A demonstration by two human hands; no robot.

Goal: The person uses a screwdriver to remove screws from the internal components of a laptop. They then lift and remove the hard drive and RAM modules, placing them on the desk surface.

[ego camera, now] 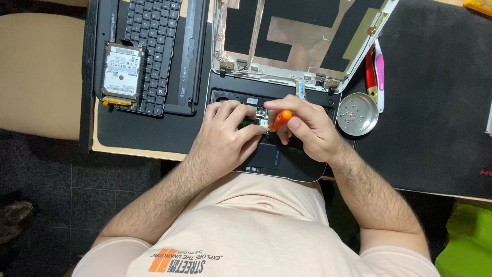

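Right hand [307, 128] clamped on the orange screwdriver [281, 119], tip down into the opened laptop [287, 164]; left hand [225, 136] presses beside it, steadying (fingers curled, holding nothing). Screw dish [357, 114] sits right of the laptop.

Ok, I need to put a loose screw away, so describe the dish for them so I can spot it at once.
Start at the opened laptop base under the right hand. Just right of it, on the black mat, sits a small round metal dish holding tiny screws. It is the only shiny round thing there; the red and pink tools beside it are long and thin.
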